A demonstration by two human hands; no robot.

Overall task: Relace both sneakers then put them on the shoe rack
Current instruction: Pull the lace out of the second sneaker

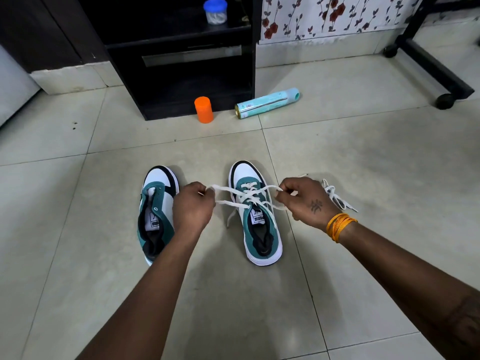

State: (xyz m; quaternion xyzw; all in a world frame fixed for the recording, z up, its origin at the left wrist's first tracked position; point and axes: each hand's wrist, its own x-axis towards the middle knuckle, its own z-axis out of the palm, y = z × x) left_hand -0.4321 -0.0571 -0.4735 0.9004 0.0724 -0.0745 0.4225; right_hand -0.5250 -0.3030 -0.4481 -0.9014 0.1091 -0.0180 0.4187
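Note:
Two white, teal and black sneakers stand side by side on the tiled floor, toes pointing away from me. The right sneaker (255, 216) carries a white lace (249, 197) crossed through its eyelets. My left hand (193, 205) pinches one loop of that lace, pulled out to the left. My right hand (306, 201) pinches the other loop, pulled out to the right. The left sneaker (155, 211) has bare eyelets and my left hand and forearm cover part of it. A second loose white lace (335, 194) lies on the floor behind my right hand.
A black shelf unit (181, 58) stands against the far wall, with a blue-lidded jar (215, 11) on its upper shelf. An orange container (204, 109) and a lying teal spray can (267, 103) sit at its base. A wheeled black frame (431, 63) is at the right.

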